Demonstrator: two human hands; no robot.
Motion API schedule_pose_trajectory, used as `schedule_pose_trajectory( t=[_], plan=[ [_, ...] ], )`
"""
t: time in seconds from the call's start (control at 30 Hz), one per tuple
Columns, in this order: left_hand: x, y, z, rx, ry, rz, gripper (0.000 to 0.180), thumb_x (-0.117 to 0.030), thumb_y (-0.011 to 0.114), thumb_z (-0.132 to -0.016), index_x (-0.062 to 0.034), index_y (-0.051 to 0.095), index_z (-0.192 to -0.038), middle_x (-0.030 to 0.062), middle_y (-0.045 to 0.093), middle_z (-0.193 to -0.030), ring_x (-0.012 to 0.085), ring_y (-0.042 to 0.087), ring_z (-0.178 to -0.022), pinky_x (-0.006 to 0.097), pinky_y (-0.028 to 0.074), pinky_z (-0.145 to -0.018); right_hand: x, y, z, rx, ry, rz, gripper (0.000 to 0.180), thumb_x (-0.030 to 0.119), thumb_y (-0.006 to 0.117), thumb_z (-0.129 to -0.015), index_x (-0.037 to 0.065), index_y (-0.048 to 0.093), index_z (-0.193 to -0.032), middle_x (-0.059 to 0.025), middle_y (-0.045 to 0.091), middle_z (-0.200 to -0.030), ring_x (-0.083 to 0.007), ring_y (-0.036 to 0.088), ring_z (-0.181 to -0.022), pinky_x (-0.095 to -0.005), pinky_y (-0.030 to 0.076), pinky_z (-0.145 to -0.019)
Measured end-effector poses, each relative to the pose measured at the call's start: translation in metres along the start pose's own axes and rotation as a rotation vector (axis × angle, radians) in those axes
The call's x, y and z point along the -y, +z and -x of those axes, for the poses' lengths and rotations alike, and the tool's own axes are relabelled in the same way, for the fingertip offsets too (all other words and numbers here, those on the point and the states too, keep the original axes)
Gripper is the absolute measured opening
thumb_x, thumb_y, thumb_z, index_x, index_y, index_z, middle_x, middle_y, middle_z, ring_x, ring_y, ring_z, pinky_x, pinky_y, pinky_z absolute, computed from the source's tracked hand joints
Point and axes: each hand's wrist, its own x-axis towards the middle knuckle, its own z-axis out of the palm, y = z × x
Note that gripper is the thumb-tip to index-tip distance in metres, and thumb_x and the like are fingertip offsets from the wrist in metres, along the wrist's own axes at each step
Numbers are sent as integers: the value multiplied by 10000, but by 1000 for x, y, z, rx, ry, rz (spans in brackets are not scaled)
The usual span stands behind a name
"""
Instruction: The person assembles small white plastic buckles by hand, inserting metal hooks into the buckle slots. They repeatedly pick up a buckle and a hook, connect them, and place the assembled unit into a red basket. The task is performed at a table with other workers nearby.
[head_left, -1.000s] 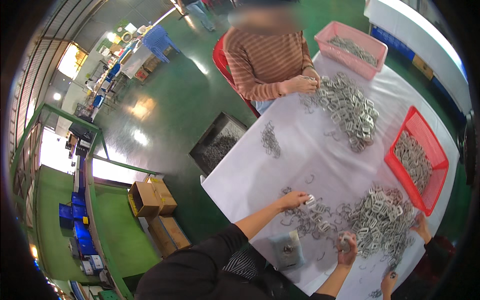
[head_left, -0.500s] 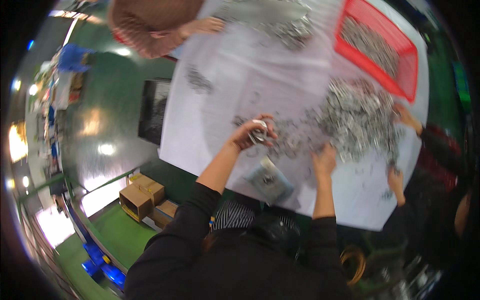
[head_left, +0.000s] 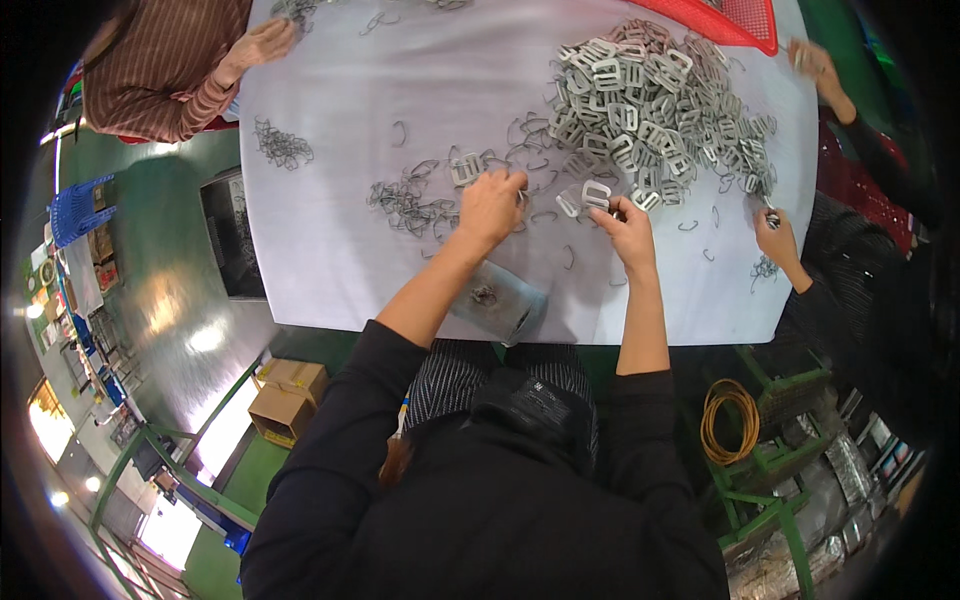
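Note:
My left hand (head_left: 489,207) rests on the white table (head_left: 330,260), fingers curled over small bent wire clips (head_left: 405,200) beside a grey buckle (head_left: 466,168). My right hand (head_left: 626,226) pinches a grey metal buckle (head_left: 592,195) at the edge of a large heap of grey buckles (head_left: 650,105). Whether the left hand grips anything is hidden by its fingers. A grey metal tray (head_left: 497,303) with a few wire pieces lies at the table's near edge between my forearms.
A person in a striped top has a hand (head_left: 258,42) at the far left of the table. Another person's hands (head_left: 778,236) work at the right edge. A red basket (head_left: 735,20) sits at the top. Cardboard boxes (head_left: 285,398) and a coil of orange hose (head_left: 725,420) lie on the floor.
The view has swung down onto the table. My right hand has moved up to the buckle heap and taken a buckle; my left hand has settled on the wire clips.

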Motion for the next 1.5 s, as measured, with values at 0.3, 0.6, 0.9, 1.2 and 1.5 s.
schedule_pose_trajectory(
  t=[0.3, 0.6, 0.9, 1.2, 1.5],
  plan=[
    [64, -30, -15, 184, -390, 898, 190, -270, 669, -764, -99, 630, -835, 30, 623, -782, 138, 571, -698, 268, 437, -607, 11, -16, 5, -165, -43, 172, 191, 179, 699, -714, 0, 639, -742, 28, 539, -630, -66, 392, -560, -225, 308, -526],
    [83, -61, -14, 188, -589, 1003, 176, -231, 640, -787, -69, 590, -832, -38, 487, -646, 51, 402, -538, 214, 314, -458, -2, -32, 2, -179, 69, 159, 169, 197, 710, -724, 64, 606, -706, 63, 436, -586, -25, 380, -544, -198, 255, -450],
    [77, -75, 3, 529, -242, 1647, 221, -218, 606, -791, -54, 508, -903, 70, 561, -792, 143, 560, -648, 199, 421, -449, 0, -48, 12, -150, 166, -94, 174, 173, 708, -730, 98, 556, -690, 57, 455, -610, -30, 387, -539, -192, 259, -452],
    [12, -35, -22, 592, -135, 2019, 249, -165, 569, -809, -50, 503, -1019, 154, 538, -1059, 284, 581, -908, 354, 561, -603, 13, -53, 35, 112, -140, -829, 111, 124, 604, -702, 70, 524, -758, -71, 552, -896, -184, 555, -777, -214, 435, -487],
    [-60, 22, -54, -117, -122, 363, 333, -220, 694, -715, -110, 573, -1005, 68, 567, -932, 236, 572, -844, 364, 465, -694, -12, 14, -11, -641, -16, 855, 307, 305, 652, -740, 74, 580, -930, -122, 587, -920, -297, 584, -817, -402, 458, -694]
  ],
)
